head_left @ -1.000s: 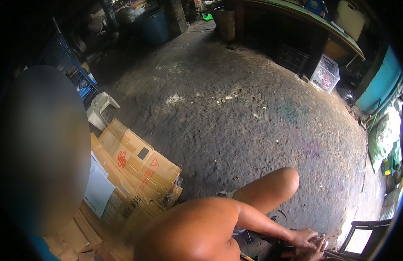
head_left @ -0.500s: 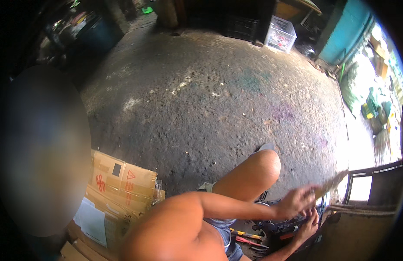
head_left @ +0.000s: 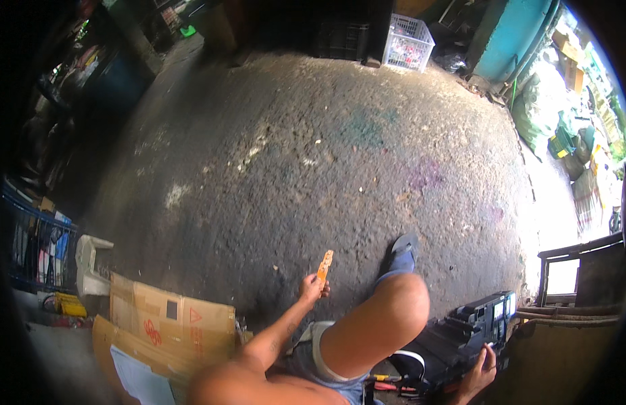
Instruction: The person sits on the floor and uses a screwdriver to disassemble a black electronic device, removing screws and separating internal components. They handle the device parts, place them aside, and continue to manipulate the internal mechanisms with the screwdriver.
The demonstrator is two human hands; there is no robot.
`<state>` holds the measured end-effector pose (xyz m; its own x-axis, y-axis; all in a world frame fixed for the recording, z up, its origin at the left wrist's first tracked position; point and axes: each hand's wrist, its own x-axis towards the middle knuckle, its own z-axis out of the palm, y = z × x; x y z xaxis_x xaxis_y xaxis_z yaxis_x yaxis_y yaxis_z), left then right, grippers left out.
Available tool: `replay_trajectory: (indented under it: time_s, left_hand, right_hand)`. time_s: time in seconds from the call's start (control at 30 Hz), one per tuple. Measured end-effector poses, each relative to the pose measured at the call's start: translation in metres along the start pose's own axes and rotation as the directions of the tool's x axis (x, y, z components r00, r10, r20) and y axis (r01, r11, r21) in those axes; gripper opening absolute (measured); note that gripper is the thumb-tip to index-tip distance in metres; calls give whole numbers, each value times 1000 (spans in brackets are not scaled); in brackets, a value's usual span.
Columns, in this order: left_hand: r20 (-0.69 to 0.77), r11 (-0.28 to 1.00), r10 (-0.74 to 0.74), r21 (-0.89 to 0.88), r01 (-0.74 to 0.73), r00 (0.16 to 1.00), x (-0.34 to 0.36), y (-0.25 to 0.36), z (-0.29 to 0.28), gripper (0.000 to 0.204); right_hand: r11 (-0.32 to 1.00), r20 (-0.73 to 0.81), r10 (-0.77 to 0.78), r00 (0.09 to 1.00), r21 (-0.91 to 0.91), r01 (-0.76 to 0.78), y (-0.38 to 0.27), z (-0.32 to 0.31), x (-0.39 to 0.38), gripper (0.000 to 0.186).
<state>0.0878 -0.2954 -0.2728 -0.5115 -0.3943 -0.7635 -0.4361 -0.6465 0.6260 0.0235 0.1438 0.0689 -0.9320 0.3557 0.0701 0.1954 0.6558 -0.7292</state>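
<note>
My left hand [head_left: 314,288] is closed on a thin, uneven orange-brown strip, seemingly a circuit board [head_left: 324,265], held up over the floor left of my raised knee. Its upper end is paler and jagged. To the right of that knee, a black plastic casing [head_left: 465,331] with ribs and recesses lies low down. My right hand [head_left: 480,374] rests at the casing's near right edge, fingers bent against it. Red-handled [head_left: 386,387] and yellow-handled [head_left: 382,377] tools lie beside the casing, partly hidden by my leg. A curved white strip [head_left: 415,359] shows next to them.
Flattened cardboard [head_left: 212,331] lies at the lower left, near a pale plastic stool [head_left: 90,260] and a blue crate [head_left: 29,236]. A white crate [head_left: 407,44] stands at the back. Wooden framing [head_left: 576,324] borders the right, with sacks [head_left: 539,111] beyond. My sandalled foot [head_left: 404,250] is on rough concrete.
My left hand has swung from the casing on the right to the left of my knee, carrying the strip. My right hand stays at the casing. The view has shifted, uncovering the stool and blue crate.
</note>
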Motion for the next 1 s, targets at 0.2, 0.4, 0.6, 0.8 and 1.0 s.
replay_trajectory:
  time_s: [0.2, 0.4, 0.6, 0.8, 1.0]
  left_hand:
    - [120, 851, 522, -14, -524, 844, 117, 292, 151, 24]
    - [213, 691, 686, 106, -715, 695, 109, 648, 219, 106]
    - [577, 770, 190, 414, -485, 794, 91, 402, 161, 29]
    - [682, 664, 554, -17, -747, 477, -215, 284, 168, 32]
    - [986, 149, -63, 162, -975, 154, -332, 132, 270, 78]
  right_hand:
    - [977, -85, 94, 992, -185, -109, -62, 1, -4, 27]
    - [964, -19, 171, 985, -202, -171, -96, 12, -2, 26]
    - [994, -116, -99, 988, -51, 93, -4, 12, -9, 22]
    - [983, -21, -35, 999, 180, 38, 10, 16, 10, 38]
    - [520, 130, 20, 991, 845, -121, 51, -3, 19, 56]
